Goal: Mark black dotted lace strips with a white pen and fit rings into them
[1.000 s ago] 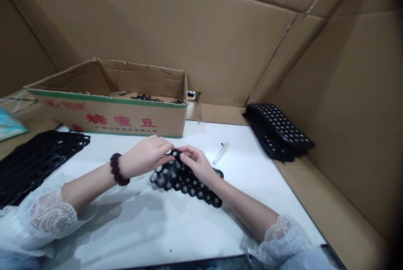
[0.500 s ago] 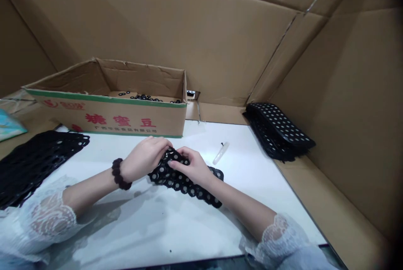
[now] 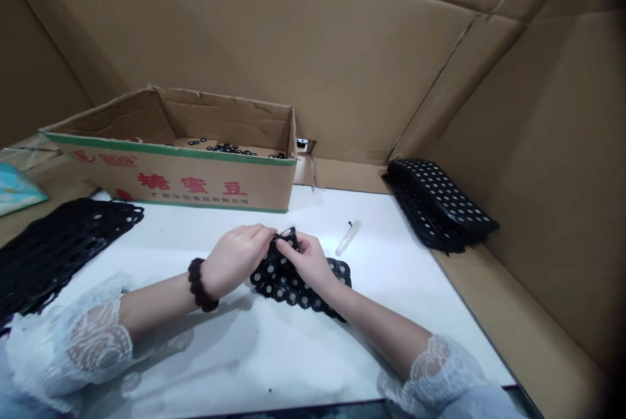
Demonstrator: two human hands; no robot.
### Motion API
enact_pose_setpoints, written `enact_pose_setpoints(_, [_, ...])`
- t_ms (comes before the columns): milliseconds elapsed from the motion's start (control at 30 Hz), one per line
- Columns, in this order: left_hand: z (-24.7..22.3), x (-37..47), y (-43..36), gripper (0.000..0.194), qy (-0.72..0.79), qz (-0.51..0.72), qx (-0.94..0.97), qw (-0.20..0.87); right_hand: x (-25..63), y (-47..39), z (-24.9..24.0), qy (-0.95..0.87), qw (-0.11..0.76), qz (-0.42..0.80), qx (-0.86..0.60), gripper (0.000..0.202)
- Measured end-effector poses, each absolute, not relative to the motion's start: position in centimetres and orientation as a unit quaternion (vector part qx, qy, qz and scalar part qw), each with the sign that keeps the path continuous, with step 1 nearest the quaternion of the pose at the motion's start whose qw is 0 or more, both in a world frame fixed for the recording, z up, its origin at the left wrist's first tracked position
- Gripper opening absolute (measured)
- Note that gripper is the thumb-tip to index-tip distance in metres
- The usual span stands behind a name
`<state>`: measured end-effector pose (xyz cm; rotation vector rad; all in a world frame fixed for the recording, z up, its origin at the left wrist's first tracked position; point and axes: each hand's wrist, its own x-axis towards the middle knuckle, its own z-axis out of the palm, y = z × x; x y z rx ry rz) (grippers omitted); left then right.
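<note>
A black dotted mesh piece [image 3: 293, 287] with a scalloped edge hangs from both hands above the white table, its right end lying beyond my right wrist. My left hand [image 3: 237, 259], with a dark band at the wrist, pinches something small at the piece's top edge; a thin light sliver shows by its fingertips, too small to name. My right hand [image 3: 310, 262] grips the top of the piece between thumb and fingers. Behind it on the table lies a small clear tube [image 3: 349, 238] with a dark tip.
A cardboard box [image 3: 195, 178] with small black rings [image 3: 227, 148] stands at the back left. Black mesh [image 3: 63, 243] lies at the left. Folded black dotted pieces [image 3: 440, 201] rest at the right. Cardboard walls [image 3: 293, 47] surround the white table [image 3: 220, 354].
The top of the piece is drawn up to a point between my hands. Both hands appear slightly farther right, and the whole view has shifted a little.
</note>
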<state>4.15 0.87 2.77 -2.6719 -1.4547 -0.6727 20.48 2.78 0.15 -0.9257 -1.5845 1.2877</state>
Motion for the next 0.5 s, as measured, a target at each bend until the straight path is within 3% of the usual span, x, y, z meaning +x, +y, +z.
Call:
enact_pose_setpoints(300, [4.4, 3.4, 2.3, 0.026, -0.475, -0.244, -0.756, -0.38, 20.7, 2.3, 0.5, -0.674, 0.411, 0.488, -0.373, 0.019])
enact_pose_setpoints(400, [4.1, 3.3, 2.7, 0.026, -0.51, -0.262, -0.741, -0.351, 20.9, 2.3, 0.6, -0.68, 0.348, 0.511, -0.393, 0.023])
enact_pose_setpoints(500, [4.5, 2.3, 3.3, 0.027, -0.565, -0.324, -0.723, -0.232, 21.2, 2.4, 0.6, -0.653, 0.317, 0.559, -0.4, 0.023])
